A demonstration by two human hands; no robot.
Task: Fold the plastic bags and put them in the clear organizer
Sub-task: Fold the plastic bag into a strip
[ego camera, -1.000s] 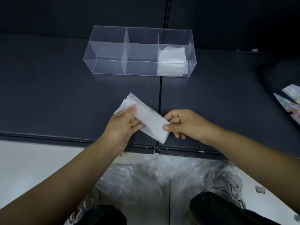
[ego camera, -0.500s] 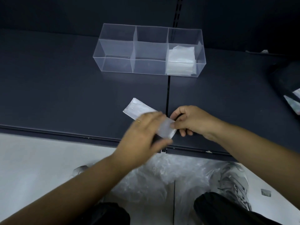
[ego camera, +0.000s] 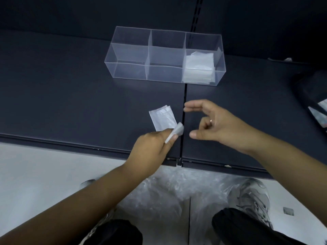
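A narrow folded strip of clear plastic bag (ego camera: 162,118) lies on the dark shelf (ego camera: 70,96), just left of the seam. My left hand (ego camera: 152,147) pinches its near end and curls that end up off the surface. My right hand (ego camera: 212,123) hovers to the right of the strip with fingers loosely spread, holding nothing. The clear organizer (ego camera: 141,55) stands farther back with three compartments in a row. Its right compartment holds a stack of folded bags (ego camera: 200,68).
A heap of loose clear plastic bags (ego camera: 168,195) lies on the floor below the shelf edge, between my shoes. A dark bin with printed packets (ego camera: 318,114) sits at the far right. The shelf's back wall rises right behind the organizer.
My right hand has let go of the strip's near end and pulled away to the right. My left hand has taken that end and lifts it. The strip has turned more lengthwise.
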